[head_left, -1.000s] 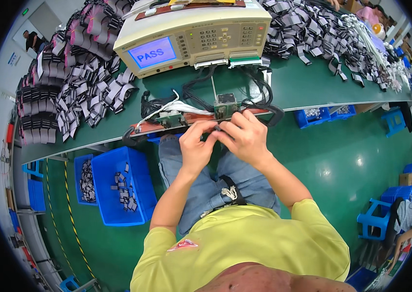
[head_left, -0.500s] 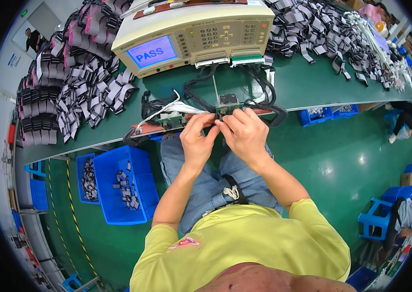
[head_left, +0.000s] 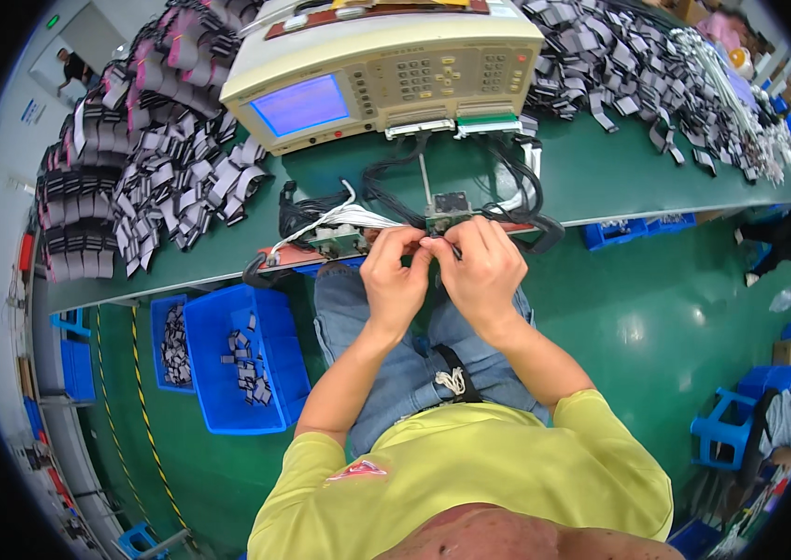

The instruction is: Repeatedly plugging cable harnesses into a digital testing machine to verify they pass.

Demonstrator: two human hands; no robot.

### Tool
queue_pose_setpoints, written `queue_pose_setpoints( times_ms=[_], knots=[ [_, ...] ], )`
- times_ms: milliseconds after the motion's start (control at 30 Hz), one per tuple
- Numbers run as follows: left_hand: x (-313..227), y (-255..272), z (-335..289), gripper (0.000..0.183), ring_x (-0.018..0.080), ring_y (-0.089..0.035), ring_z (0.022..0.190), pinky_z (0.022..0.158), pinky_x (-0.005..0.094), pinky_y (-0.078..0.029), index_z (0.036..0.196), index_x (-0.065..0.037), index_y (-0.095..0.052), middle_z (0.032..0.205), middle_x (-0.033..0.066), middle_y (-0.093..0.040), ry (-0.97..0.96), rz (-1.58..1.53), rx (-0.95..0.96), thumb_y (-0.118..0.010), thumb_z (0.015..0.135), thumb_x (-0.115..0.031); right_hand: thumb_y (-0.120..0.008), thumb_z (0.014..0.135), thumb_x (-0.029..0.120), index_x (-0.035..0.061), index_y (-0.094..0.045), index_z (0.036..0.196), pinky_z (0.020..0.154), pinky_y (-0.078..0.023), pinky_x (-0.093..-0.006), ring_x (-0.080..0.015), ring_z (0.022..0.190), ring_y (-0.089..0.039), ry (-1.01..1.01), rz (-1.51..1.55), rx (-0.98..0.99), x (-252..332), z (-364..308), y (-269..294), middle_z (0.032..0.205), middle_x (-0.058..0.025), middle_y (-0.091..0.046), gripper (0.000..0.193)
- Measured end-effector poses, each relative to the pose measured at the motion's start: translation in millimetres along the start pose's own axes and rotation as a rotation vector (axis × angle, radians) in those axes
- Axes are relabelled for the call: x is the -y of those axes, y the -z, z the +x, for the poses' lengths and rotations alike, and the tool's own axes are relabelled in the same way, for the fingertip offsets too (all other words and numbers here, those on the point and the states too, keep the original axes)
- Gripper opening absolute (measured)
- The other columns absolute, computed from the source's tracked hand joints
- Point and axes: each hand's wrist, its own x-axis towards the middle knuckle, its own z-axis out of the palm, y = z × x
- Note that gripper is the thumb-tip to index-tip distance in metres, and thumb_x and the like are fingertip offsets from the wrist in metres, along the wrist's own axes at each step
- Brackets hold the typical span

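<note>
My left hand [head_left: 394, 285] and my right hand [head_left: 484, 280] meet at the bench's front edge, thumbs and fingertips pinched together. Whatever they grip is small and mostly covered by the fingers; only a dark bit shows. Just beyond the fingertips stands a small dark fixture block [head_left: 452, 203] with an upright rod. Black cable bundles [head_left: 379, 182] and white wires [head_left: 358, 216] link the fixture area to a beige electronic tester [head_left: 395, 70]. The tester's blue screen [head_left: 301, 105] is lit. A second socket block [head_left: 339, 244] sits left of my left hand.
Short grey ribbon cables with black ends form a left pile [head_left: 176, 177] and a right pile [head_left: 601, 70] on the green bench [head_left: 592, 177]. Blue bins [head_left: 295, 341] with cables stand on the floor at left. A blue stool [head_left: 722, 434] and other people are farther off.
My pinched hands have drawn slightly back from the fixture block. The large text on the tester's screen has gone. A person at far right now stands more upright.
</note>
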Motion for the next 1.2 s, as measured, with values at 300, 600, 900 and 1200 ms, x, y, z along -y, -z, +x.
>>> queue_pose_setpoints(
  times_ms=[300, 600, 900, 1200],
  knots=[
    [-25, 37, 12, 0.019, 0.0257, -0.072, 0.081, 0.071, 0.0342, -0.059, 0.102, 0.001, -0.069, 0.097, 0.0142, -0.070, -0.030, -0.029, 0.139, -0.078, 0.085, -0.001, -0.087, 0.078, 0.027, 0.0095, -0.065, 0.083, 0.060, -0.050, -0.0384, -0.0259, 0.071, -0.063, 0.088, -0.037, 0.117, -5, -1, 20, 0.078, -0.0035, -0.061, 0.029],
    [110, 197, 144, 0.028, 0.0402, -0.067, 0.103, 0.090, 0.0462, -0.054, 0.111, 0.002, -0.070, 0.112, 0.0217, -0.070, -0.069, 0.806, -0.079, -0.075, 0.091, -0.017, -0.083, 0.081, 0.008, 0.0037, -0.068, 0.096, 0.063, -0.053, -0.0384, -0.0291, 0.076, -0.066, 0.122, 0.140, 0.075, -7, -6, 33, 0.093, -0.0102, -0.069, 0.022],
    [139, 196, 149, 0.048, 0.0325, -0.064, 0.096, 0.087, 0.0430, -0.053, 0.115, -0.003, -0.071, 0.098, 0.0137, -0.066, 0.022, 0.634, 0.114, -0.088, 0.072, -0.015, -0.082, 0.080, 0.007, 0.0053, -0.069, 0.094, 0.066, -0.054, -0.0385, -0.0291, 0.079, -0.067, 0.115, 0.111, 0.059, -11, -6, 35, 0.092, -0.0082, -0.068, 0.019],
    [140, 189, 130, 0.042, 0.0297, -0.059, 0.093, 0.086, 0.0414, -0.044, 0.099, -0.007, -0.066, 0.091, 0.0069, -0.063, -0.323, 0.556, 0.080, -0.089, 0.065, -0.006, -0.083, 0.081, 0.013, 0.0063, -0.068, 0.092, 0.064, -0.054, -0.0385, -0.0274, 0.076, -0.066, 0.193, 0.088, 0.171, -12, -3, 33, 0.092, -0.0057, -0.067, 0.020]
  ],
)
